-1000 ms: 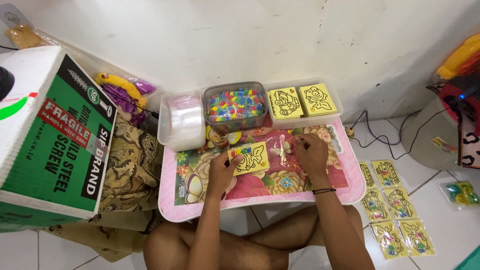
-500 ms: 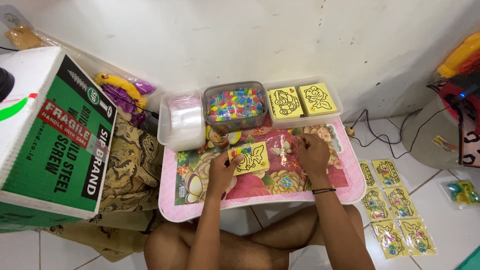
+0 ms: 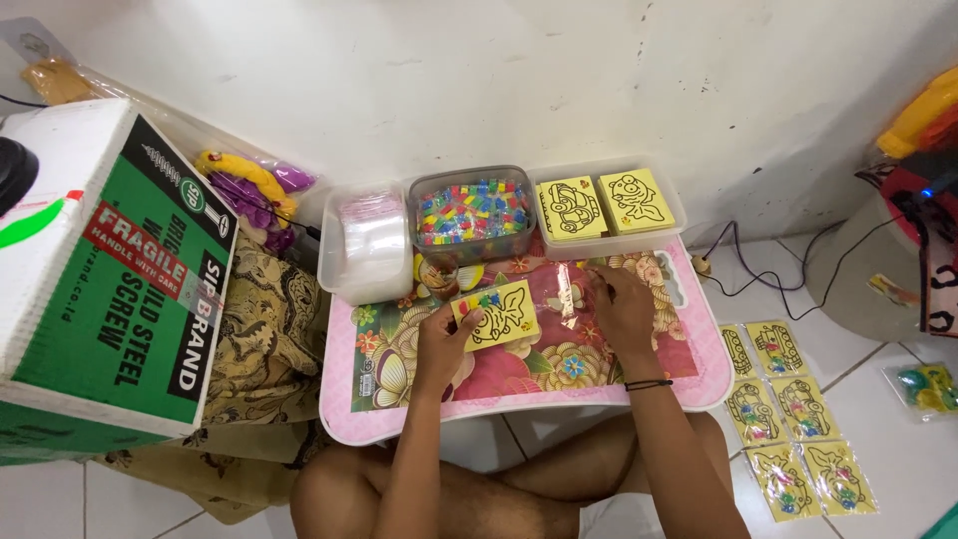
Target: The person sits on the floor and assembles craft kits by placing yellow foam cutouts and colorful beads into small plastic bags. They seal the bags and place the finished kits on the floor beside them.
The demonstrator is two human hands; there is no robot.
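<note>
My left hand [image 3: 442, 336] grips the left edge of a yellow picture card [image 3: 499, 313] with a black line drawing and small coloured pieces along its top. It lies on a small pink lap table [image 3: 519, 399] with a flowered top. My right hand [image 3: 619, 301] pinches a clear plastic sleeve [image 3: 569, 297] just right of the card. Behind the card stands a clear tub of small multicoloured pieces [image 3: 471, 212].
A tray with two yellow picture cards [image 3: 604, 205] sits at the table's back right, a tray of clear bags [image 3: 369, 235] at back left. A large green and white carton [image 3: 100, 279] stands left. Finished packed cards [image 3: 788, 419] lie on the floor right, near cables.
</note>
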